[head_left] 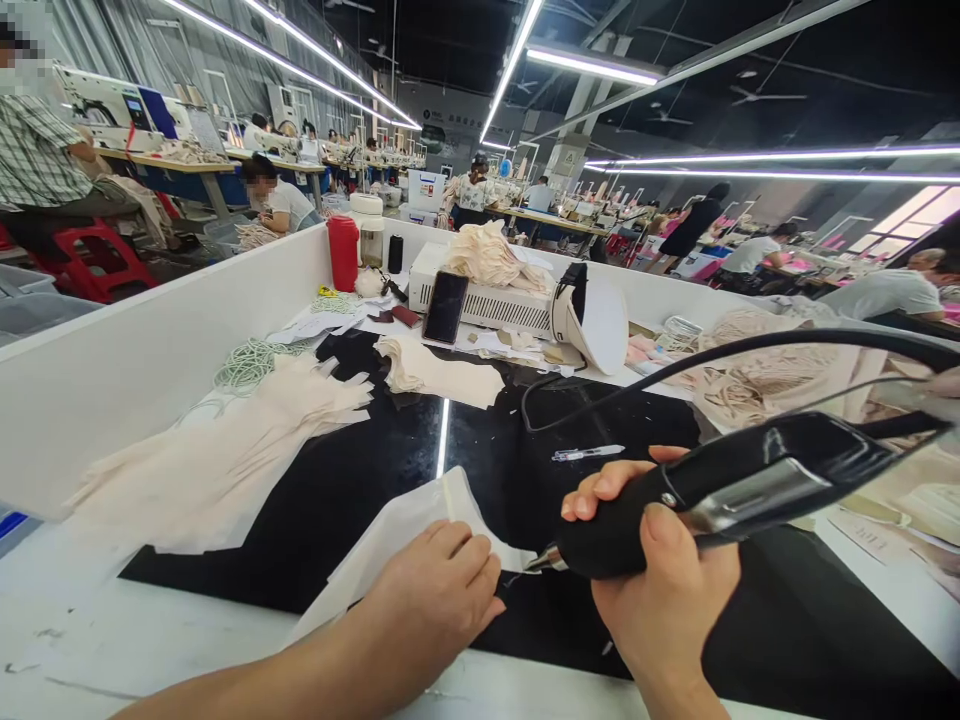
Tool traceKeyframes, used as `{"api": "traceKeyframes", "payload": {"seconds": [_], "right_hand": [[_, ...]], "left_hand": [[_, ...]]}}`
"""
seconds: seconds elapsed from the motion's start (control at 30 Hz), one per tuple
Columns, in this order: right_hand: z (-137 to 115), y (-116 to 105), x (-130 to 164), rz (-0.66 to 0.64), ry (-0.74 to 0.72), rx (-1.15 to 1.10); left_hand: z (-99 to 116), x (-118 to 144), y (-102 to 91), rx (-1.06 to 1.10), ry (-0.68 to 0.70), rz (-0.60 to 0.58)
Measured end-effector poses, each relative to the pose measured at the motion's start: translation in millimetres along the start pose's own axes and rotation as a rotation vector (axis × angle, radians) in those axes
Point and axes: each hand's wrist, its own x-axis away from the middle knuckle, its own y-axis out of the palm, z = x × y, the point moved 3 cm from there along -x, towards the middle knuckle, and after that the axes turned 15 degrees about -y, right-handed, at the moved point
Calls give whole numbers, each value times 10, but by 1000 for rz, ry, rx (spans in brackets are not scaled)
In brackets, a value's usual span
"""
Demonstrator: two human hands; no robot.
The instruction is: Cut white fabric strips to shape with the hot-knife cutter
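Observation:
My right hand (667, 570) is wrapped round a black corded handheld tool (720, 490) with a pointed metal tip. That tip is at the lower right corner of a pale fabric piece (397, 525), on a black work surface (300, 530). With fingers curled, my left hand (435, 580) grips and presses the fabric just left of the tip. Its fingertips are partly hidden under the hand. Beyond the tool lies a pen (589, 453). Further back is a small stack of cream fabric pieces (439, 370).
Layered cream fabric (210, 450) and green cord (255, 362) lie on the left. At the back are a phone (445, 308), a white vented box (487, 300), a red cup (343, 253) and a lamp-like white shade (596, 325). Tangled beige straps (772, 360) cover the right. The tool's cable arches overhead.

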Motion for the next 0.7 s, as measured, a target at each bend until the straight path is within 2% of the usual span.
{"api": "traceKeyframes", "payload": {"seconds": [0.1, 0.2, 0.27, 0.37, 0.5, 0.6, 0.7], "right_hand": [[32, -11, -7, 0, -9, 11], [103, -48, -47, -9, -21, 33], [169, -88, -94, -5, -30, 54], [275, -135, -181, -4, -55, 72], [388, -111, -273, -31, -77, 37], [423, -44, -297, -34, -77, -3], [418, 24, -273, -30, -73, -34]], "left_hand": [[-76, -36, -117, 92, -32, 66], [-250, -85, -249, 172, -94, 151], [-381, -95, -288, 190, -137, 146], [-512, -40, -269, 178, -179, 33], [-513, 122, -262, 184, -217, -91], [-483, 187, -330, 268, -253, -187], [-515, 113, -446, 314, -283, -296]]}}
